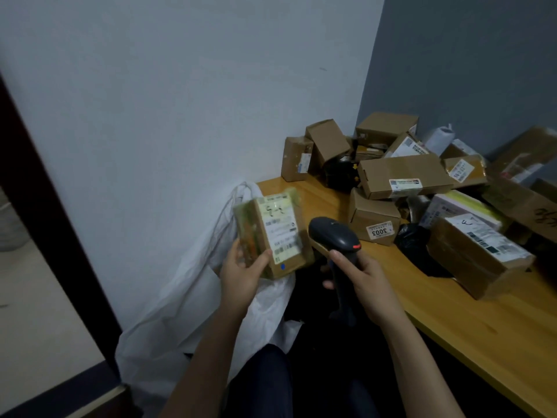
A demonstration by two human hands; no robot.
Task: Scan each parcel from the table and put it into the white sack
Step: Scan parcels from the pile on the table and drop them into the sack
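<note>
**Left hand**: fingers and thumb are curled round the lower end of 1 small brown cardboard parcel wrapped in clear tape, with a white shipping label. The thumb lies on the labelled face and the fingers are behind. The forearm rises from the bottom of the view with the wrist bent slightly back. The parcel is upright in the air, label toward the camera and a little blurred, just off the left end of the light wooden table.

**Right hand**: closed round the grip of 1 dark grey handheld barcode scanner, with the index finger laid along the front of the grip. The scanner head shows a red light and sits over the table's near left corner, just beside the held parcel and not touching it.

**Crumpled white sack**: slumped against the table's left end, directly below the held parcel.

**On the table, far end:** a heap of brown cardboard boxes.

**On the table, nearer:**
- 1 small box labelled "3003"
- 1 black plastic bag
- 1 large taped box
</note>
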